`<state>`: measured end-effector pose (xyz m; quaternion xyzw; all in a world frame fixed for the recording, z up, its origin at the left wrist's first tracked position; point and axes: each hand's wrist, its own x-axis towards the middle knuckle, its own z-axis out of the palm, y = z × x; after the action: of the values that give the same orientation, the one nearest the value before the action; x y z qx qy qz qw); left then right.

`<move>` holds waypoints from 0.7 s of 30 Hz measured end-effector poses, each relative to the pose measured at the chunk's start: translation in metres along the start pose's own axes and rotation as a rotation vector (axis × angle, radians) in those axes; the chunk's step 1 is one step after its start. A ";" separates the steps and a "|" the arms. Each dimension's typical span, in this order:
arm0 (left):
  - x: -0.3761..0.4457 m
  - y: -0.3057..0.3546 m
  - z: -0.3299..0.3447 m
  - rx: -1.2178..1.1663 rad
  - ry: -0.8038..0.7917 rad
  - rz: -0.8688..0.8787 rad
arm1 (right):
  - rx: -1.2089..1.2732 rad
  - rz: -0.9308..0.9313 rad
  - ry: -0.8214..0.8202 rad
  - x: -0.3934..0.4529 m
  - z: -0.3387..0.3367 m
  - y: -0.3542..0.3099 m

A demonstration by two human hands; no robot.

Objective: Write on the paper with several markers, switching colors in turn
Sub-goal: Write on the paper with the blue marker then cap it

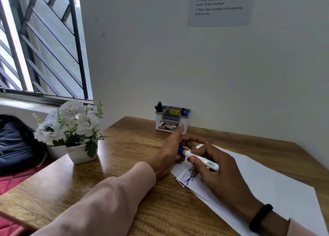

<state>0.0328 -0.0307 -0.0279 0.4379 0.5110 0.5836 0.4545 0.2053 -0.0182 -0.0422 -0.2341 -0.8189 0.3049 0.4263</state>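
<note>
White paper (263, 180) lies on the wooden desk (124, 191), with handwriting in black and blue near its left corner. My right hand (219, 171) grips the white barrel of a blue marker (203, 160) above the writing. My left hand (170, 152) is closed on the marker's blue cap end, thumb raised. A grey and white pen holder (171, 119) stands against the wall, with a green marker (159, 106) and dark markers in its left slot and a blue marker (185, 113) in its right slot.
A white pot of white flowers (74, 129) stands at the desk's left edge. A dark bag (16, 143) lies left of the desk. A printed instruction sheet (220, 4) hangs on the wall. A barred window (39, 40) is at upper left.
</note>
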 end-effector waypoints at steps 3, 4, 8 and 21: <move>0.003 0.003 0.003 -0.005 0.012 0.005 | 0.043 0.043 0.006 0.004 -0.001 -0.002; 0.004 0.003 0.004 -0.002 0.036 0.009 | 0.064 0.066 0.014 0.006 -0.001 -0.004; 0.010 0.002 0.001 0.006 0.135 0.040 | 0.155 0.150 -0.037 0.010 -0.004 -0.011; 0.021 0.001 -0.027 0.011 0.296 0.157 | 0.186 0.337 -0.062 0.068 -0.025 -0.037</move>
<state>0.0025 -0.0156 -0.0289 0.3883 0.5399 0.6726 0.3246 0.1857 0.0073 0.0324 -0.3181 -0.7490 0.4536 0.3635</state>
